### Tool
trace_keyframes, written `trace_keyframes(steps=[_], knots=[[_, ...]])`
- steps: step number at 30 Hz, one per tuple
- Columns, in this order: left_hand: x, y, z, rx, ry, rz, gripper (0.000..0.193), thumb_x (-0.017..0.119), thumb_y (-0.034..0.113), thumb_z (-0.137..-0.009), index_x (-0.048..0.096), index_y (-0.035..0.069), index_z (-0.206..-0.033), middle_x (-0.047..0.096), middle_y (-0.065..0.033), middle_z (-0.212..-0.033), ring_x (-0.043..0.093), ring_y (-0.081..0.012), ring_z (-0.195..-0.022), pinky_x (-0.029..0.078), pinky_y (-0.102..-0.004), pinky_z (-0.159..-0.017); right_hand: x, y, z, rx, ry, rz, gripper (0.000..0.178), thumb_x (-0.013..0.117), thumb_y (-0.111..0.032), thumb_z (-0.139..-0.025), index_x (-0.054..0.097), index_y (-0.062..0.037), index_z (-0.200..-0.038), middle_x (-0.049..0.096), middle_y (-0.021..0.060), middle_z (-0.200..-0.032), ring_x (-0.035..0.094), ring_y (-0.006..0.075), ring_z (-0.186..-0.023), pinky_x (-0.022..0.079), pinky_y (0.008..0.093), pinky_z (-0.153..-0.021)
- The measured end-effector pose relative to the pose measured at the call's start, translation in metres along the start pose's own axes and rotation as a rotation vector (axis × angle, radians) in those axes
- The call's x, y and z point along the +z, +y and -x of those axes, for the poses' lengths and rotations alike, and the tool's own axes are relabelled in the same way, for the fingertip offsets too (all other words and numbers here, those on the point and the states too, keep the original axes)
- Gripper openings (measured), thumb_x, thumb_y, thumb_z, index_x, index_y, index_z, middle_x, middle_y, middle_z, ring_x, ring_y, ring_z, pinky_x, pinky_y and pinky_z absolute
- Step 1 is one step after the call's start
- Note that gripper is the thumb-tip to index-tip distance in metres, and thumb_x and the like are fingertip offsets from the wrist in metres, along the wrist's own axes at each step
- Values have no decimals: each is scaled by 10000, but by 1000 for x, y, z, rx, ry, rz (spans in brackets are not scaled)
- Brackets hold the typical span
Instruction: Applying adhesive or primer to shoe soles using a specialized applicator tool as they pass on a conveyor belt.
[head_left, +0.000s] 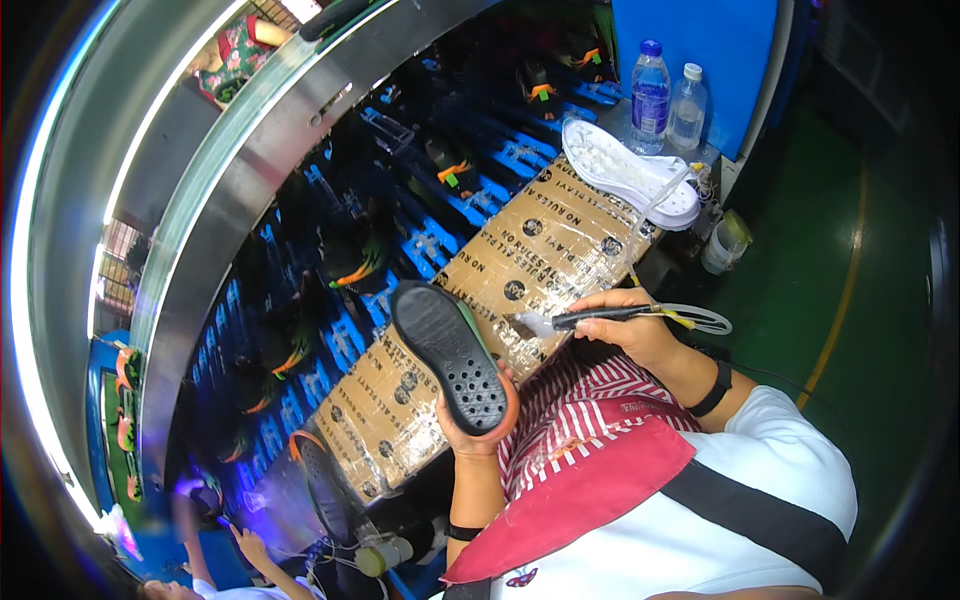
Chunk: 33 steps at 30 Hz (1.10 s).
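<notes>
A shoe sole (pixel 452 345), with a black inner face, round holes towards the heel and an orange and green rim, rests in my left hand (pixel 462 441). My left fingers wrap round its heel end, and its hollow side faces up. My right hand (pixel 635 328) grips a black-handled brush (pixel 600 315) like a pen. The brush's pale, wet-looking tip points left towards the sole, apart from it. A clear tube (pixel 705 318) loops behind my right hand. Below the sole and the brush lies a bench top (pixel 520 250) covered in printed cardboard and clear tape.
A white sole (pixel 625 175) lies at the bench's far end, near two plastic bottles (pixel 650 95) and a jar (pixel 727 242). Blue-barred racks (pixel 425 245) carrying dark shoe parts run along the left. At lower left are a co-worker's hand (pixel 255 548) and another dark sole (pixel 325 490).
</notes>
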<state>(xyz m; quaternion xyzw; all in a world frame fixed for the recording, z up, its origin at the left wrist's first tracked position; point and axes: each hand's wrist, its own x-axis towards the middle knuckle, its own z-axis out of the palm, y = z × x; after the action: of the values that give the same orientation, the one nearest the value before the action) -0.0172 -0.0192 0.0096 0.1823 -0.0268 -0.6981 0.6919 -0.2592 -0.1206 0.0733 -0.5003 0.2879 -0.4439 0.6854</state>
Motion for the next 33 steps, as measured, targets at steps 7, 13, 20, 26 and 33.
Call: trace_keyframes(steps=[7,13,20,26,33], knots=[[4,-12,5,-5,-59,-79,781,332,679,-830,443,45,-1272,554,-203,-1147,559,-375,-1004,462,-490,-861,36,-19,-4,-24,-240,0,181,629,-29,-804,633,63,-960,665,107,-851,639,128,-788,508,238,-721],[-1,-35,15,40,-74,-124,600,474,534,-867,437,119,-1299,513,-92,-1260,515,-250,-1128,409,-411,-967,75,-23,-22,-798,-246,592,216,689,-24,-649,640,-5,-859,585,89,-649,576,225,-570,435,295,-526],[-3,-44,27,34,-21,-189,634,494,548,-852,416,119,-1312,506,-106,-1266,503,-253,-1155,397,-407,-990,98,-5,-21,-879,-247,843,157,669,-107,-648,581,-38,-757,520,77,-639,551,252,-631,449,347,-548],[-1,-37,28,31,-103,-134,642,520,549,-837,445,96,-1286,514,-131,-1251,514,-270,-1141,404,-408,-985,93,-10,-20,-897,-423,547,223,700,-55,-645,639,-18,-857,554,76,-635,562,228,-557,454,317,-492],[-30,-38,37,-18,-127,-85,597,520,545,-835,490,101,-1233,520,-120,-1247,527,-273,-1117,420,-421,-959,98,2,-3,-913,-523,768,200,669,-128,-652,601,-51,-823,540,61,-659,563,240,-627,464,336,-540]])
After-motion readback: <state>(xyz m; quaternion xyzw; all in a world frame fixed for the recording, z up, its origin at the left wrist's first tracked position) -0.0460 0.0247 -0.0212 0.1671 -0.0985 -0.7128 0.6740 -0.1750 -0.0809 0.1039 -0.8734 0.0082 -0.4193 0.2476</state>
